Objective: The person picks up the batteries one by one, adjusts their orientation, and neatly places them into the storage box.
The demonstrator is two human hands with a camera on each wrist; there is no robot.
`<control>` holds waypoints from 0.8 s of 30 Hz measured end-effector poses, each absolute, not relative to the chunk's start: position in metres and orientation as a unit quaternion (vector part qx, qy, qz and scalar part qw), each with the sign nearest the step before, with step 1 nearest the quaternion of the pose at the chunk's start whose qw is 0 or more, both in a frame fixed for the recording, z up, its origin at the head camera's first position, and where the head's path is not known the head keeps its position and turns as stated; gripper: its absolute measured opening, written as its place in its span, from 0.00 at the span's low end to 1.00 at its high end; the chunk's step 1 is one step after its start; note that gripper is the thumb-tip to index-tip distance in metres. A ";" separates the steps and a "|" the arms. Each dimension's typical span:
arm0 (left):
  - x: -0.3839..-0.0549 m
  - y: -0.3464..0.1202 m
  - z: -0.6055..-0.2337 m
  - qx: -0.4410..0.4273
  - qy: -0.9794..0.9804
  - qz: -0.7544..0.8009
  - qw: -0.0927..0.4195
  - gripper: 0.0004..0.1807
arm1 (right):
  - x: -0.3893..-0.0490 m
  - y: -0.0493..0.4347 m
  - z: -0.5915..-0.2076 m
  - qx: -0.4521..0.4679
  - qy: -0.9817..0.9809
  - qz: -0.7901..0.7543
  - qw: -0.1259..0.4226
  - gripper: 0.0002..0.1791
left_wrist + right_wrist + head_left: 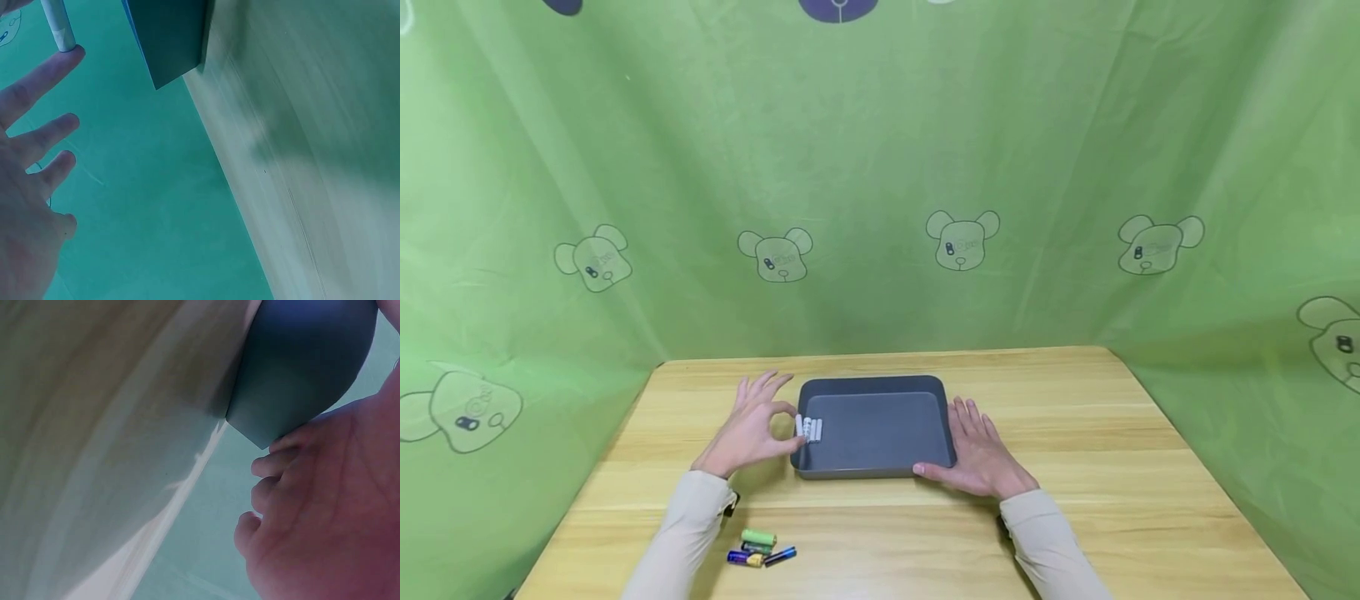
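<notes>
The left hand (751, 427) pinches a white battery (58, 26) by its ends at the left of the tray (883, 433), best aligned with the white row (818, 430) while the straight-fingered right hand (979, 454) steadies the opposite side.

So there's one tray (880, 433), one table (1112, 483), two hands (750, 429) (981, 454), four colourful batteries (758, 537) and seemingly four white cylinders (818, 430) (tiny, so hard to swear to).
</notes>
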State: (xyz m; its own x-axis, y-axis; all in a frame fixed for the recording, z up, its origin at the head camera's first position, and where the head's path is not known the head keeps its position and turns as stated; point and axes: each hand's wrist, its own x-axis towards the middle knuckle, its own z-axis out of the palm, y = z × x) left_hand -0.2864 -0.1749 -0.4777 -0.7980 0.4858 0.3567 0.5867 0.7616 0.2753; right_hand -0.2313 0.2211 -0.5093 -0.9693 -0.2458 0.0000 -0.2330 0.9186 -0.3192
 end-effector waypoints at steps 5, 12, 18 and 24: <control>-0.293 -0.169 -0.480 -0.292 -0.928 -0.189 0.132 0.20 | -0.232 0.222 -0.510 -0.120 0.979 -0.161 0.026 0.73; -0.301 -0.161 -0.483 -0.294 -0.928 -0.192 0.125 0.21 | -0.233 0.222 -0.511 -0.117 0.980 -0.160 0.029 0.73; -0.306 -0.157 -0.483 -0.292 -0.931 -0.191 0.108 0.22 | -0.232 0.222 -0.511 -0.115 0.980 -0.160 0.028 0.73; -0.311 -0.154 -0.487 -0.302 -0.927 -0.194 0.107 0.21 | -0.232 0.222 -0.510 -0.118 0.979 -0.162 0.029 0.72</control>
State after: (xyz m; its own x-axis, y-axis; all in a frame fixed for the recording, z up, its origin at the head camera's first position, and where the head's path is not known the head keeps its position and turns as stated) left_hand -0.3113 -0.1540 -0.4873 -0.7946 0.5189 0.3151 0.6017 0.7420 0.2957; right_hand -0.2315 0.2219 -0.5099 -0.9704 -0.2409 -0.0180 -0.2224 0.9198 -0.3234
